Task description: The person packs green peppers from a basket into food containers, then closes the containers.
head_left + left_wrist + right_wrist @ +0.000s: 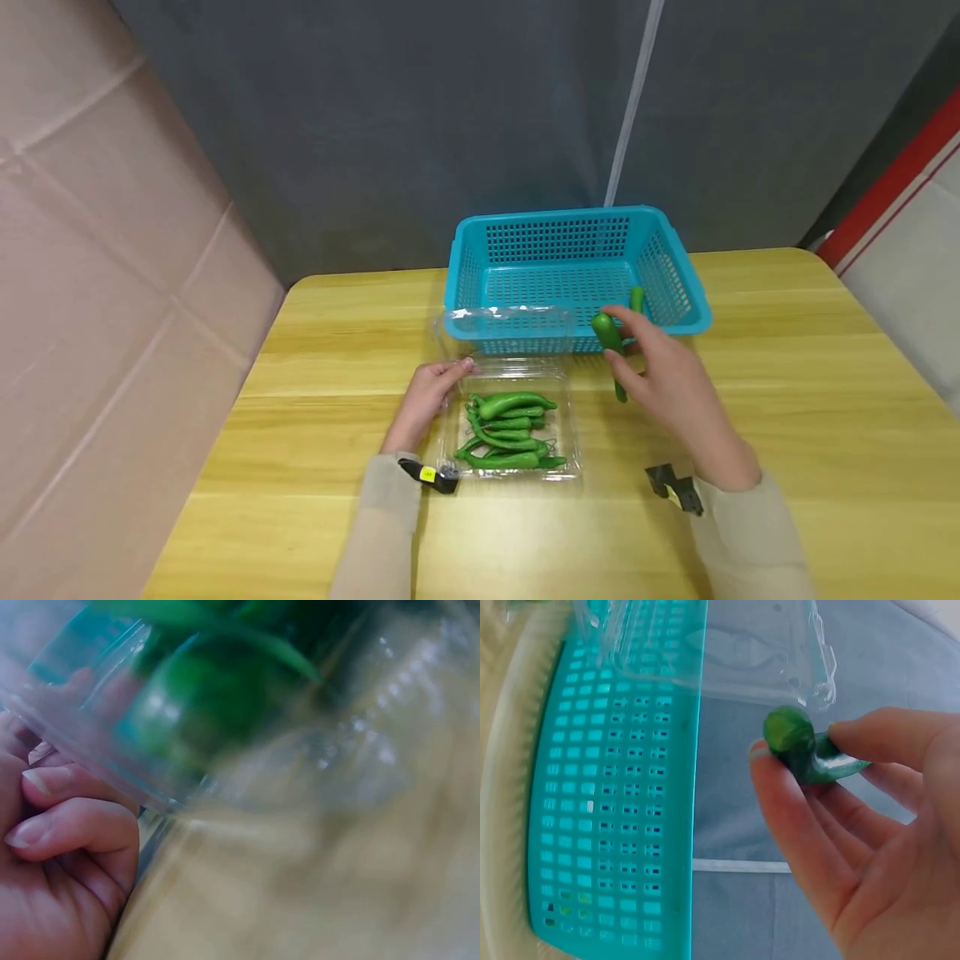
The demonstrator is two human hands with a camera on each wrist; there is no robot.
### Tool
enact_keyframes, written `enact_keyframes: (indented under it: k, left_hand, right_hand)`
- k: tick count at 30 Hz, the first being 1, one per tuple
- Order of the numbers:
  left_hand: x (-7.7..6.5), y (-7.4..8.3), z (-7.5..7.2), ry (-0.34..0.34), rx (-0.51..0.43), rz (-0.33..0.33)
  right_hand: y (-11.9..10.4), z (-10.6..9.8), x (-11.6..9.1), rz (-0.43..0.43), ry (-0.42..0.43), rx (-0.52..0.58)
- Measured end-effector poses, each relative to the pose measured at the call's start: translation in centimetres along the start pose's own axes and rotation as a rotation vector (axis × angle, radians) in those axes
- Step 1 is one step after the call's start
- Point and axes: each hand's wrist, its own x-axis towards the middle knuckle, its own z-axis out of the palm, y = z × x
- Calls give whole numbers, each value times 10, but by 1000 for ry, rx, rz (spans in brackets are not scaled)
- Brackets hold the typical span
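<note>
My right hand (675,383) pinches a green pepper (607,331) between thumb and fingers, over the front right rim of the blue basket (555,218). In the right wrist view the held pepper (789,731) looks curved, with its rounded end towards the camera. Another green pepper (637,298) stands out inside the basket at its right. With curled fingers, my left hand (427,396) grips the left edge of a clear plastic box (572,442) near its hinge. Several green peppers (510,433) lie in the box. Its raised clear lid (517,329) overlaps the basket's front wall in the head view.
The wooden table (322,367) has rounded back corners. Behind it hangs a dark grey curtain (375,125) with a pale vertical strip. A pinkish covered wall (112,292) borders the left side, and a white panel with red bands (885,200) stands at the right.
</note>
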Motion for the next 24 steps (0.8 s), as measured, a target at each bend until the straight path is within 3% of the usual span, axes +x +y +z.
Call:
enact_keyframes:
  k: [4, 17, 24]
  left_hand:
    - [1, 0, 0, 3, 3, 9]
    - [1, 0, 1, 7, -23, -7]
    - [10, -15, -2, 21, -39, -14]
  right_hand:
    - [-5, 5, 1, -39, -17, 24]
    - [-17, 28, -1, -38, -121, 82]
    - [-25, 39, -3, -17, -203, 119]
